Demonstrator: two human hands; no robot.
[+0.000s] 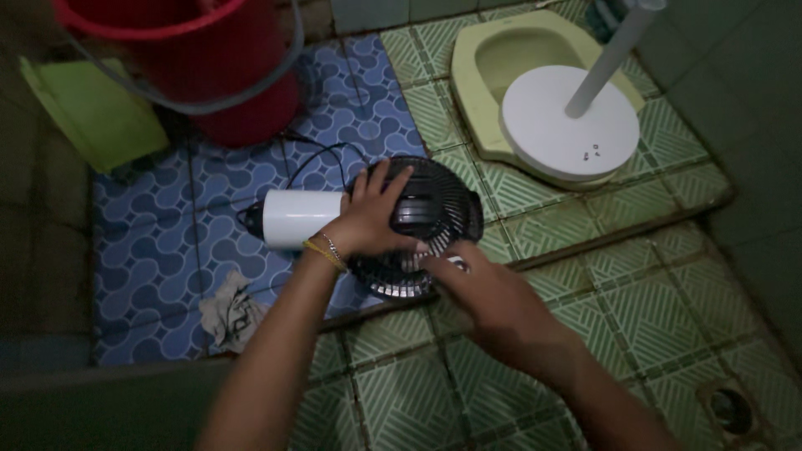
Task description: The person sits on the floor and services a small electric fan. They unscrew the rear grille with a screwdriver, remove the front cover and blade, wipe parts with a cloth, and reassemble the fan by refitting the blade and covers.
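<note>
Left hand: the left hand (368,219) is laid over the back of the black fan grille (426,225), fingers spread wide and pressed onto the wire ribs.
Left wrist: a thin yellow band and a bracelet (327,249) are worn just behind the hand.
Right hand: the right hand (480,292) is brought in at the grille's lower edge; its fingers are curled at the rim, but what is pinched, if anything, cannot be told, since the fingertips are blurred.
Fan grille: it is held over the floor, tilted, between both hands.
Motor housing: a white cylinder (301,217) is seen joined to the grille's left side, with a black cord (309,163) looped above it.
Cloth: a crumpled rag (230,313) is left on the blue patterned floor (142,259), below and left of the grille.
Bucket: a red bucket (217,67) is placed up and left of the grille.
Fan base: a round white base (551,138) with its pole (606,58) is stood up and right of the grille, over a pale green squat toilet (480,58).
Green tiles: the green ribbed tiles (652,309) are spread below and right of the grille.
</note>
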